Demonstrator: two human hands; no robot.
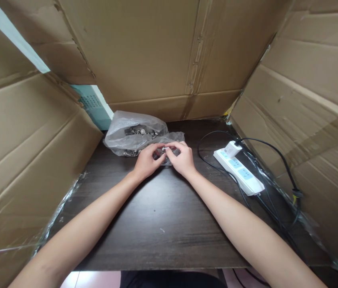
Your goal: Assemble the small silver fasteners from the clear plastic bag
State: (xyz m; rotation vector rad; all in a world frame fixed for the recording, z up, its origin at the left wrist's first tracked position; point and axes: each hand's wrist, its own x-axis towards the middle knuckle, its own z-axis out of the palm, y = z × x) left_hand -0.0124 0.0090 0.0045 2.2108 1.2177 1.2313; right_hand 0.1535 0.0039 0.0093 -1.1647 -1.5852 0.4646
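Observation:
My left hand (148,161) and my right hand (182,158) meet at the front of a clear plastic bag. Between their fingertips is a small shiny metal part (165,149). The thumb and fingers of my right hand pinch it, and my left fingertips close in on its left side; what exactly they grip is too small to tell. Just behind my hands lies the crumpled plastic bag (121,130), open at the top, with several small metal pieces (143,131) inside. More of its plastic spreads under my fingers.
A white power strip (241,172) with a white plug (233,148) lies on the right of the dark table (145,228). Black cables (279,157) loop around it. Cardboard walls (151,52) enclose the back and both sides. A pale green printed sheet (92,104) stands at the back left.

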